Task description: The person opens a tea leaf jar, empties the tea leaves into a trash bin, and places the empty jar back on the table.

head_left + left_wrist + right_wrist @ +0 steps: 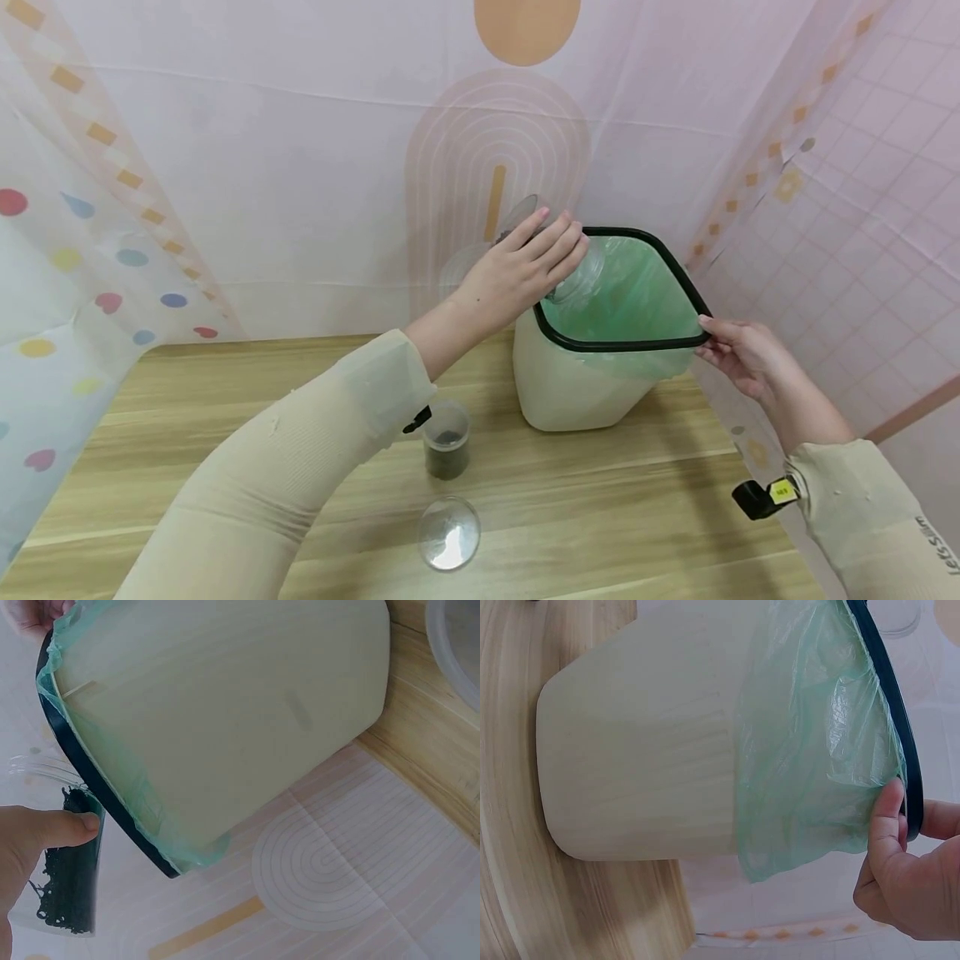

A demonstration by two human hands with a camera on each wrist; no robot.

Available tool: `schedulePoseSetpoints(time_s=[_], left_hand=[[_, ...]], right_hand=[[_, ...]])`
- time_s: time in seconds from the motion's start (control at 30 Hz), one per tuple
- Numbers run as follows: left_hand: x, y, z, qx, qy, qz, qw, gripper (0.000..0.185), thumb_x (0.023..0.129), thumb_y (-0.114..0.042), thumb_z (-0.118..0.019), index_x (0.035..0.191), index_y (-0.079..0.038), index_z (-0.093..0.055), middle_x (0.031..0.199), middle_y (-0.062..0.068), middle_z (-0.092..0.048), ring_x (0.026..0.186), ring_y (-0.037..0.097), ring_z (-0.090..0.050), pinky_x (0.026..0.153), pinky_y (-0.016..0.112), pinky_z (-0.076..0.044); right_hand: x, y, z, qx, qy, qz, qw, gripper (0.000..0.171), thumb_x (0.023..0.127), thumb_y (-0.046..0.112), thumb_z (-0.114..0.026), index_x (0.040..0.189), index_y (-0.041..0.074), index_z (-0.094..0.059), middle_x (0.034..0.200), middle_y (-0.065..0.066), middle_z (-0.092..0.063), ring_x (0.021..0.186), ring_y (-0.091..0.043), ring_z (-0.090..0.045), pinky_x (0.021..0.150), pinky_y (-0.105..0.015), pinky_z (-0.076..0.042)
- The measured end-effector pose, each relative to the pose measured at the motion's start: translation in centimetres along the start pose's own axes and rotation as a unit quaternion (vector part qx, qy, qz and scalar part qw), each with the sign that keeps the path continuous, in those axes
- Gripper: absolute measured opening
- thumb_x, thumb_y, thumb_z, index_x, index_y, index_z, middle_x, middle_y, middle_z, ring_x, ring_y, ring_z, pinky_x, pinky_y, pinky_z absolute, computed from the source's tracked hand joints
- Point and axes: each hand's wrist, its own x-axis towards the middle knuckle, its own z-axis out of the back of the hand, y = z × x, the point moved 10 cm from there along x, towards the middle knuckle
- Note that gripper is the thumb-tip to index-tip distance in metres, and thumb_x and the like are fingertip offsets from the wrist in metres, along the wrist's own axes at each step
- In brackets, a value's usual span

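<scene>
Head view looks down over the table; both wrist views sit close, sharing the bin (pixel 570 392).

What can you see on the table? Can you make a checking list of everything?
Surface: wooden table, bare parts clean.
Job's things: cream bin with green liner and black rim, tilted; clear jar of dark bits tipped at its opening.
Clutter: small jar with dark contents; clear lid.
Hands: left hand grips the tipped jar; right hand pinches the rim.
Cables: nothing seen.
Surroundings: pink patterned sheets all round.
</scene>
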Motion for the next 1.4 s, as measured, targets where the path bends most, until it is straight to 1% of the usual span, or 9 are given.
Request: schedulePoseSetpoints(time_s=[0.23,0.43,0.7,0.8,1.0,1.17,1.4], left_hand=[[0.2,0.2,0.3,0.005,0.005,-0.006,1.0000,0.049,0.093,0.007,-0.034,0.140,-0.005,-0.032,0.142,0.010,-0.036,0.132,0.024,-0.031,0.115,0.040,-0.012],[0.1,0.2,0.0,0.000,0.015,-0.007,0.9999,0.050,0.093,0.008,-0.033,0.141,-0.005,-0.031,0.143,0.011,-0.035,0.133,0.024,-0.030,0.115,0.040,-0.011],[0.2,0.1,0.1,0.005,-0.001,-0.007,1.0000,0.051,0.092,0.006,-0.036,0.141,-0.005,-0.031,0.142,0.010,-0.035,0.132,0.024,-0.031,0.115,0.040,-0.012],[0.3,0.0,0.3,0.011,-0.003,-0.011,0.9999,0.051,0.092,0.006,-0.036,0.141,-0.005,-0.031,0.142,0.011,-0.035,0.132,0.024,-0.030,0.115,0.040,-0.012],[0.4,-0.5,0.6,0.015,-0.014,-0.028,0.9994,0.050,0.092,0.008,-0.033,0.141,-0.005,-0.032,0.142,0.011,-0.036,0.133,0.024,-0.031,0.115,0.040,-0.012],[0.6,-0.9,1.1,0.017,-0.028,-0.032,0.9990,0.050,0.093,0.009,-0.032,0.141,-0.005,-0.033,0.143,0.010,-0.037,0.133,0.024,-0.031,0.115,0.041,-0.012],[0.8,-1.6,1.1,0.017,-0.013,-0.050,0.9985,0.052,0.092,0.009,-0.033,0.142,-0.004,-0.031,0.143,0.012,-0.035,0.133,0.025,-0.030,0.115,0.041,-0.011]], right_hand=[[0.1,0.1,0.2,0.010,0.002,0.004,1.000,0.023,0.093,0.007,-0.054,0.073,0.003,-0.064,0.067,-0.004,-0.058,0.060,-0.012,-0.058,0.064,-0.019,-0.054],[0.3,0.0,0.2,0.019,0.001,0.003,1.000,0.024,0.093,0.006,-0.052,0.072,0.002,-0.064,0.066,-0.004,-0.057,0.060,-0.013,-0.057,0.064,-0.020,-0.054],[0.4,0.0,0.0,0.009,0.000,0.000,1.000,0.022,0.093,0.006,-0.053,0.073,0.002,-0.063,0.067,-0.004,-0.057,0.060,-0.013,-0.057,0.065,-0.020,-0.054],[0.4,0.0,0.0,0.005,-0.003,-0.002,1.000,0.022,0.093,0.007,-0.054,0.074,0.003,-0.063,0.067,-0.004,-0.056,0.061,-0.013,-0.057,0.065,-0.020,-0.054],[0.4,0.0,0.0,0.008,0.000,0.000,1.000,0.022,0.093,0.006,-0.053,0.074,0.003,-0.063,0.067,-0.004,-0.056,0.061,-0.012,-0.057,0.065,-0.020,-0.054],[0.3,0.1,0.0,0.008,0.000,0.001,1.000,0.023,0.093,0.006,-0.053,0.074,0.003,-0.064,0.066,-0.004,-0.056,0.060,-0.012,-0.057,0.065,-0.020,-0.054],[0.1,0.1,-0.3,0.006,0.001,0.003,1.000,0.021,0.092,0.006,-0.055,0.074,0.003,-0.064,0.067,-0.004,-0.056,0.060,-0.012,-0.057,0.065,-0.019,-0.054]])
